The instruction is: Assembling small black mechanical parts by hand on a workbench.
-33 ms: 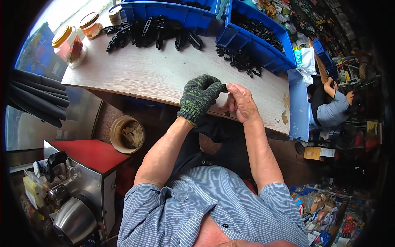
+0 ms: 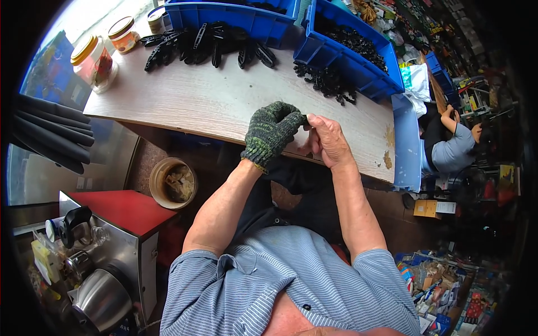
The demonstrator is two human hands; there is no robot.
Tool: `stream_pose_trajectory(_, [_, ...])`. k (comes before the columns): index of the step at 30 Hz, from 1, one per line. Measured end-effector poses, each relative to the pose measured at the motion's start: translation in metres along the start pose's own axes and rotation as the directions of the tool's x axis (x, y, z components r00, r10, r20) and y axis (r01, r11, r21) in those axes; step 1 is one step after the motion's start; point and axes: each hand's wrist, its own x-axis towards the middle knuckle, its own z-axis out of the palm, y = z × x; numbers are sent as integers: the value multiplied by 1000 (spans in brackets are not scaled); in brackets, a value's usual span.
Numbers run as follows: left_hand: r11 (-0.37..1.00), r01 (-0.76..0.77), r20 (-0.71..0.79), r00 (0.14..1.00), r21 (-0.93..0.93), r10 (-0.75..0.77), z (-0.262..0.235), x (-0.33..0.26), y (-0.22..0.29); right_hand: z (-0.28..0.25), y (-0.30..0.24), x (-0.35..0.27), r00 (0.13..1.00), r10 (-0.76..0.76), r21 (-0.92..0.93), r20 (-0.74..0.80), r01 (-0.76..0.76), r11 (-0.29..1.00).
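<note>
My left hand (image 2: 273, 130) wears a dark green and black knit glove, its fingers curled closed above the table's near edge. Bare and closed, my right hand (image 2: 333, 141) meets it fingertip to fingertip. A tiny dark bit shows where the fingertips come together; what it is, I cannot make out. Beyond my hands, at the right, lies a loose heap of small black parts (image 2: 327, 83). Farther back on the left are several long, glossy black oval pieces (image 2: 210, 42), one of them showing a slotted face.
The pale wood-grain table (image 2: 185, 103) carries a blue bin (image 2: 235, 23) and another blue bin (image 2: 350, 70) of small black parts. Lidded jars (image 2: 94, 64) stand at its left end. A bucket (image 2: 158, 193) sits on the floor, near a red-topped cabinet (image 2: 120, 210). Another person (image 2: 455, 147) is far right.
</note>
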Motion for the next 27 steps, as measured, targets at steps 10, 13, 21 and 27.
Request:
stream_pose_trajectory(10, [999,-53,42,998,-1,53,3,-3,-9,11,11,-5,985,-132,48,-109,138,989])
stream_pose_trajectory(13, [998,-63,94,994,9,62,2,-3,-10,11,5,-10,984,-140,65,-109,148,987])
stream_pose_trajectory(21, [913,-356,71,934,197,349,1,-15,-17,-63,-3,-7,886,-132,228,-444,254,940])
stream_pose_trajectory(27, [865,-417,71,907,279,414,8,-18,-26,-108,-29,-10,595,-13,182,-803,266,947])
